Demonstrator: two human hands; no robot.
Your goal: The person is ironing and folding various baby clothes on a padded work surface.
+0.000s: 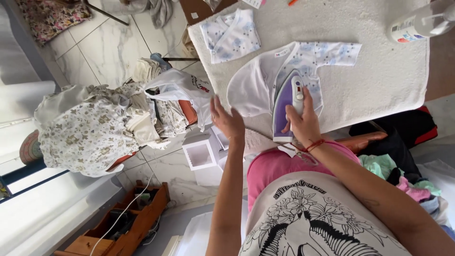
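Centre of frame: the right hand (303,121) is closed on the handle of a purple-and-white iron (287,102), its soleplate flat on a white baby garment (265,80) spread over the towel-covered desk (379,71). The left hand (226,121), fingers spread and holding nothing, hovers by the garment's lower-left edge. The iron is probably heavy, rigid and hot underneath, best held by its handle; the cloth is probably thin, limp and easily creased.

White towel-covered table (379,80), two baby shirts (265,78) (231,35), purple iron (288,106), perhaps a spray bottle (422,23)
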